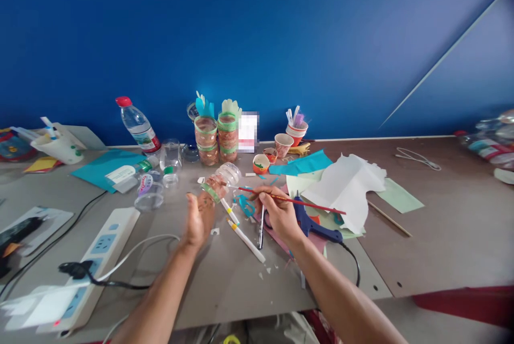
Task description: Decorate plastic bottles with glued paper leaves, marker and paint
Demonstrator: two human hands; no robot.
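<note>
My left hand is closed round a cut clear plastic bottle piece with a green band and brown painted marks, held tilted above the table. My right hand pinches a thin red-handled paintbrush, whose tip points left at the bottle piece. Below the hands lie white glue sticks, a dark pen and a blue glue gun. Small paint cups sit just beyond.
Painted bottle stacks and a water bottle stand at the back by the blue wall. A white power strip with cables lies at the left. White and teal paper sheets spread at the right. Clear bottle parts lie left of centre.
</note>
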